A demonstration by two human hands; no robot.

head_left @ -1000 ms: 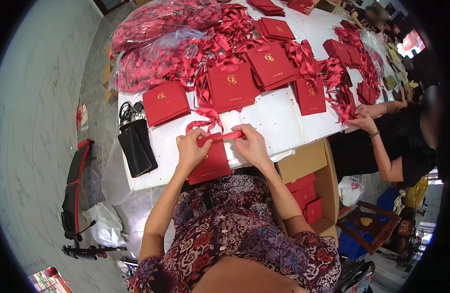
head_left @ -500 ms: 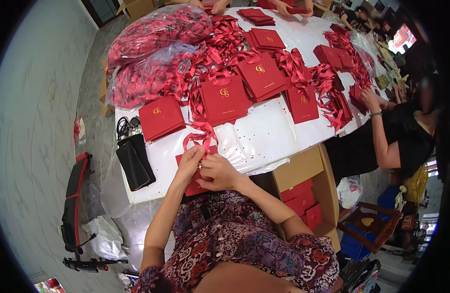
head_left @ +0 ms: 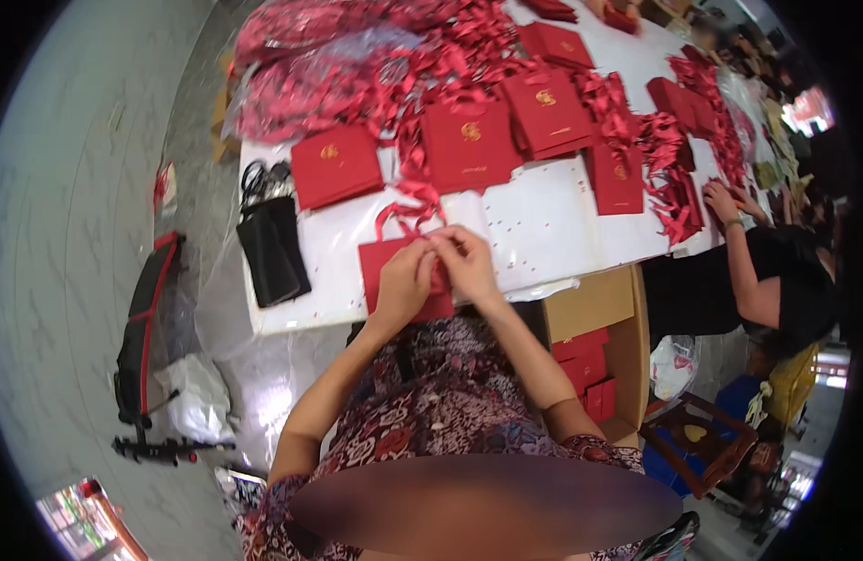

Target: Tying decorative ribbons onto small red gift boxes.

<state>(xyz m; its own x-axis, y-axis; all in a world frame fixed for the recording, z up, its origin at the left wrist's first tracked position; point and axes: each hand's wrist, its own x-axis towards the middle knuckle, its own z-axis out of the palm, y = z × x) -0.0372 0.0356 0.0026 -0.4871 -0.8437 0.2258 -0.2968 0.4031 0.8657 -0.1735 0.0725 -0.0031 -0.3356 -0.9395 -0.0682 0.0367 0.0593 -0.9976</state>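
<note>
Head view shows my left hand (head_left: 405, 280) and my right hand (head_left: 464, 265) close together, both pinching the red ribbon (head_left: 408, 217) at the top of a flat red paper bag (head_left: 380, 266). That bag lies at the near edge of the white table (head_left: 553, 224), right in front of me. More red bags (head_left: 469, 145) sit farther back, and a black pouch (head_left: 270, 248) lies to my left.

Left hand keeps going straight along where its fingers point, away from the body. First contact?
Likely the loose red ribbon just beyond the left hand, which rests on the red paper bag; farther on, a stack of red bags. Depth is uncertain.
</note>
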